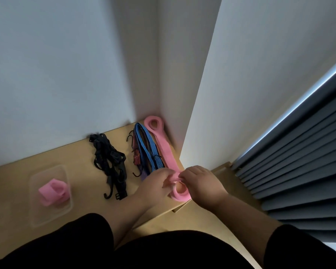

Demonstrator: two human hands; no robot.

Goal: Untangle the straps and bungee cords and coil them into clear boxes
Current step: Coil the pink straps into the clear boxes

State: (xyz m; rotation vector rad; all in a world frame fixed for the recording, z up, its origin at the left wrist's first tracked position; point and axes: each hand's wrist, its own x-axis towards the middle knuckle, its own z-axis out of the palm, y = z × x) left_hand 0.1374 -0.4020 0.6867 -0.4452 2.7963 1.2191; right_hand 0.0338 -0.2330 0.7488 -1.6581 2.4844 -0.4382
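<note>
Both the left hand (157, 182) and the right hand (199, 180) pinch the pink strap's (163, 146) near end between fingertips. Roll it tightly, keeping each turn flush beneath the fingers.

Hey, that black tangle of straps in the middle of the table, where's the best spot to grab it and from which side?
Probably grip the black strap bundle at its near end, just above the hook and buckle, coming from the front edge of the table. That end lies closest, and the hard parts there stick out free of the knot. Both hands are busy on the pink band.
</note>
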